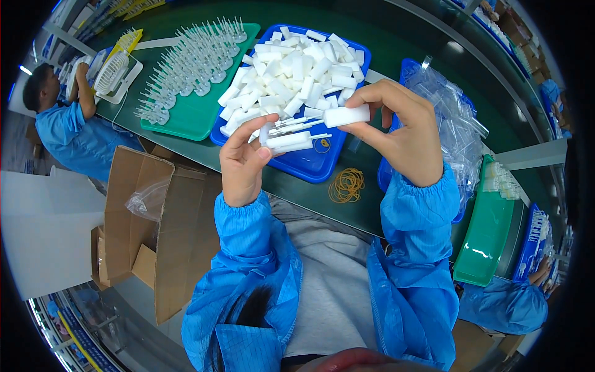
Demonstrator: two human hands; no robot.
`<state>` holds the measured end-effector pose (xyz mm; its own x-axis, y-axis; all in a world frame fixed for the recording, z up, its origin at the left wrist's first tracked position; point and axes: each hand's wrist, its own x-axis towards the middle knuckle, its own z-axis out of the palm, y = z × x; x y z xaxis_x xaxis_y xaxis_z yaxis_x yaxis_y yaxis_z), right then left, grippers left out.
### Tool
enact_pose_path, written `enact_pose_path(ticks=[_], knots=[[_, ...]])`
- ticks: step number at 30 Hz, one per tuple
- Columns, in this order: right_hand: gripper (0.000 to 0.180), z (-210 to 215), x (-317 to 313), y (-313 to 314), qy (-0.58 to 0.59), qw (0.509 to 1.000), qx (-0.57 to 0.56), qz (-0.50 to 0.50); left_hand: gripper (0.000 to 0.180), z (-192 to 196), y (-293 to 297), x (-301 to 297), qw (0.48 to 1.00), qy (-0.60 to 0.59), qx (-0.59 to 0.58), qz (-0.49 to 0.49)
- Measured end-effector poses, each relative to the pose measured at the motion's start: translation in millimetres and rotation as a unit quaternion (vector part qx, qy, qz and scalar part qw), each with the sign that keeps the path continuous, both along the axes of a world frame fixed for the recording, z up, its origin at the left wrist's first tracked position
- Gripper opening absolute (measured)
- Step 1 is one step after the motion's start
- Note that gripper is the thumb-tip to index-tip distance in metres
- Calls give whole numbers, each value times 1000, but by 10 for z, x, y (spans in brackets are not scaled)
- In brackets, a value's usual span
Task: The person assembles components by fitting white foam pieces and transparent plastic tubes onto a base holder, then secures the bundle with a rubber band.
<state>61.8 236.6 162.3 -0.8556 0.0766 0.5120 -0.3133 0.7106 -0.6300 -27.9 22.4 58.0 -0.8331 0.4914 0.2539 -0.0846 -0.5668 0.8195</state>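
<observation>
My left hand [243, 162] grips a small bundle of white plastic pieces with thin stems [290, 135], held over the near edge of a blue tray [322, 168]. My right hand [403, 133] pinches one white rectangular cap [346, 115] by its end, just above and to the right of the bundle. The blue tray is heaped with many more white rectangular caps [297, 68]. Both forearms wear blue sleeves.
A green tray [201, 118] of several clear stemmed parts stands left of the blue tray. Rubber bands [346, 185] lie on the dark green bench. Clear plastic bags [455, 118] fill another blue tray at right. An open cardboard box [155, 217] sits lower left. A person in blue [68, 124] works far left.
</observation>
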Motion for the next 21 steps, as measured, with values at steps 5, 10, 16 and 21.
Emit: enact_pose_path(ticks=[5,10,16,21], knots=[[25,36,32,-80,12,1000,12,6,44,41,10,25,1000,6,0,-6],[24,-108,-89,-102,69,996,41,42,44,3,19,-21,1000,2,-13,-15],[25,-55,19,-7,36,995,47,76,47,-28,-6,-9,1000,8,-14,-17],[24,-31,35,10,61,991,73,91,45,-45,-59,-19,999,33,-11,-41]])
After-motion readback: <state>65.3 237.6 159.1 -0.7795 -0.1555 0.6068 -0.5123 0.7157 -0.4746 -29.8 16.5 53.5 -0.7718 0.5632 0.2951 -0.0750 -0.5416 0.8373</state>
